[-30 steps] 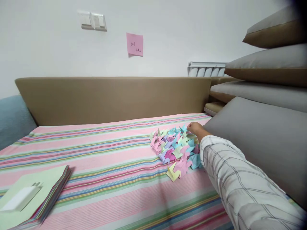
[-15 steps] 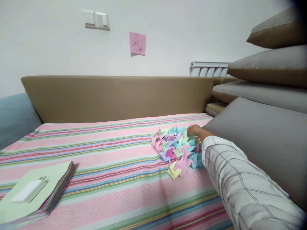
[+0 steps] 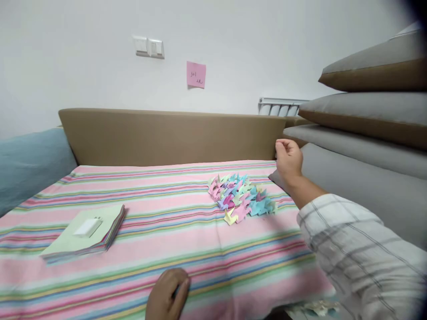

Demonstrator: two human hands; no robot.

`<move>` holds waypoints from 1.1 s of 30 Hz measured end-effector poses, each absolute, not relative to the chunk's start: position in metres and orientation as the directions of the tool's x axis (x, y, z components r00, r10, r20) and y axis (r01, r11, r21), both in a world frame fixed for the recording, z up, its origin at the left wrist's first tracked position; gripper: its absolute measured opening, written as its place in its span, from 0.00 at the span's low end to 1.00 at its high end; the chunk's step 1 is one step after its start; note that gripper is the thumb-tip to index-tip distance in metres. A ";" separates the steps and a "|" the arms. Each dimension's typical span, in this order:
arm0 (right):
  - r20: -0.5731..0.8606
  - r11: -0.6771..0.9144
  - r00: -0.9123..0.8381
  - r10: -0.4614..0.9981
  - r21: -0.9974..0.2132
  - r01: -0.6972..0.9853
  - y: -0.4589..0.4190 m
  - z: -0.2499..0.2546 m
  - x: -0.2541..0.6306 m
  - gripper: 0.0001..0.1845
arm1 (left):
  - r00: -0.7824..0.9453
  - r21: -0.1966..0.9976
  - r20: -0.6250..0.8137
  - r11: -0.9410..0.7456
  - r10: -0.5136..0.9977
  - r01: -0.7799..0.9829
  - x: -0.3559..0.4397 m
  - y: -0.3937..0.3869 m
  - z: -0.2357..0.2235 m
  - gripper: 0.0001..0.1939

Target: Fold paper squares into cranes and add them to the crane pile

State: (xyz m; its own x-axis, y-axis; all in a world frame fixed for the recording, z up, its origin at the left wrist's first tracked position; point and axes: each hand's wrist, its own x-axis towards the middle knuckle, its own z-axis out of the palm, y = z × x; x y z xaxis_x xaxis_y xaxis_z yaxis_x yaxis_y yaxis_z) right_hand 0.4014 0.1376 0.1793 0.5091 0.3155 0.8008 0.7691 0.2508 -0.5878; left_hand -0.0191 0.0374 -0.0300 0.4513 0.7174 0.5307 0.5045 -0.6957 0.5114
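A cluster of folded paper cranes (image 3: 238,195) in pink, blue, green, yellow and purple sits on the striped cloth (image 3: 150,249). My right hand (image 3: 289,158) is raised above and to the right of the cranes, apart from them, in front of the cushions. Its fingers are curled in toward the thumb, and nothing shows in them. Low in the view, my left hand (image 3: 168,291) is over the cloth near its front edge. That hand is loosely closed with the thumb beside the bent fingers, and no object is visible in it.
To the left lies a stack of coloured paper (image 3: 78,222) with a white plug adapter (image 3: 88,226) on top. Grey cushions (image 3: 360,109) are piled on the right. A brown backrest (image 3: 173,138) runs along the wall, and a blue cushion (image 3: 33,162) stands at the left.
My right hand has lifted off the far right side of the paper cranes and come up. My left hand has entered at the bottom. The camera view has shifted.
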 end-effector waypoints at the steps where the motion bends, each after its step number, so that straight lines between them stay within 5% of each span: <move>1: 0.815 0.321 0.503 0.287 -0.577 0.751 0.121 0.183 0.388 0.17 | 0.451 0.523 0.510 -0.680 0.733 0.513 -0.018 0.036 -0.029 0.10; 6: 0.766 0.392 0.391 0.511 -0.612 0.687 0.039 0.139 0.314 0.14 | 0.462 0.579 0.397 -0.607 0.793 0.544 -0.014 0.033 -0.018 0.15; 12: 0.455 0.238 0.230 0.860 -0.757 0.609 -0.001 0.021 0.235 0.14 | 0.577 0.690 0.242 -0.556 0.780 0.462 -0.018 0.027 0.005 0.10; 20: 0.305 -0.005 0.231 0.924 -0.592 0.806 0.005 -0.023 0.192 0.16 | 0.471 0.702 0.135 -0.420 0.872 0.575 -0.084 0.031 0.022 0.13; 24: 0.370 0.055 0.146 0.917 -0.482 0.875 0.000 -0.033 0.193 0.16 | 0.087 0.532 0.216 -0.192 0.973 0.825 -0.142 0.062 0.047 0.10; 28: 0.353 0.061 0.127 0.927 -0.478 0.876 -0.002 -0.043 0.196 0.16 | -0.171 0.483 0.292 0.009 0.941 0.876 -0.186 0.099 0.069 0.13; 33: 0.359 0.067 0.121 0.925 -0.469 0.881 -0.002 -0.048 0.197 0.16 | -0.142 0.441 0.308 -0.009 0.941 0.898 -0.201 0.138 0.069 0.10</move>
